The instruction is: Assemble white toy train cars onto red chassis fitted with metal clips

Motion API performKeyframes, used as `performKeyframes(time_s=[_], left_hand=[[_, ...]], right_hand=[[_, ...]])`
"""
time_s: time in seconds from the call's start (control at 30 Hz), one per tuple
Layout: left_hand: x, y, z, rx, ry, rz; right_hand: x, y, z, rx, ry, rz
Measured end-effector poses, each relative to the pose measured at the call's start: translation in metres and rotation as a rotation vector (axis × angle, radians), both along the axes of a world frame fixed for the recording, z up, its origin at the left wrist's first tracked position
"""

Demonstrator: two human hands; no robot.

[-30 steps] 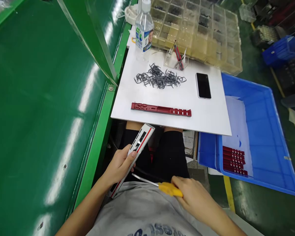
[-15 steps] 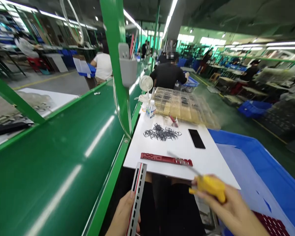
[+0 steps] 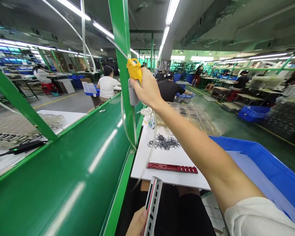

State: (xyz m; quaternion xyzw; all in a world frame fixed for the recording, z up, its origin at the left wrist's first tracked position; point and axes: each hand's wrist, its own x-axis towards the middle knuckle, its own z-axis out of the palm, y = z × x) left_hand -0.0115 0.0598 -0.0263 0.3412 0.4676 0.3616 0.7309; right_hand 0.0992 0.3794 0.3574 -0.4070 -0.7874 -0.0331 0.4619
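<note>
My right hand (image 3: 147,89) is raised, closed round a yellow-handled tool (image 3: 134,69) with a thin metal tip, held right at a grey holder cup (image 3: 132,95) fixed to the green post (image 3: 121,49). A clear hose hangs from the tool. My left hand (image 3: 137,224) is low at the bottom edge, gripping a white and grey model train shell with a red stripe (image 3: 152,205) above my lap. On the white board (image 3: 162,157) lie a red strip part (image 3: 172,168) and a pile of dark grey hooks (image 3: 164,143).
A green conveyor belt (image 3: 71,177) runs along the left. A blue bin (image 3: 265,167) stands at the right. A water bottle (image 3: 151,123) and a clear compartment box (image 3: 191,114) sit at the board's far end. Other workers sit farther along the line.
My head has tilted up from my lap to the hall. My right hand rose with the yellow tool from my lap to the holder on the post. The left hand kept the train shell.
</note>
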Motion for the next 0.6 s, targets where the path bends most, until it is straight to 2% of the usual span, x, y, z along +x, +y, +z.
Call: performKeyframes(time_s=[0.1,0.17,0.23,0.27,0.33,0.4,0.43,0.5,0.6], left_hand=[[0.000,-0.006,0.007,-0.016,-0.020,-0.130],[0.000,-0.005,0.013,0.041,-0.022,-0.189],[0.000,-0.002,0.018,0.132,0.004,-0.221],[0.000,0.000,0.020,0.193,0.038,-0.234],[0.000,0.002,0.023,0.340,0.163,-0.262],[0.001,0.003,0.025,0.466,0.318,-0.310],[0.003,0.003,0.025,0.504,0.380,-0.352],[0.007,0.002,0.025,0.537,0.440,-0.463],[0.016,0.001,0.021,0.563,0.473,-0.594]], right_hand=[[0.015,-0.026,-0.033,-0.022,-0.028,0.035],[0.039,-0.066,-0.065,-0.025,-0.024,0.063],[0.070,-0.120,-0.111,-0.089,-0.018,0.103],[0.087,-0.150,-0.138,-0.180,-0.040,0.145],[0.120,-0.210,-0.194,-0.463,-0.096,0.216],[0.148,-0.261,-0.243,-0.791,-0.063,0.202],[0.161,-0.281,-0.263,-0.937,0.002,0.184],[0.183,-0.311,-0.290,-1.132,0.207,0.148],[0.218,-0.336,-0.312,-1.159,0.532,0.058]])
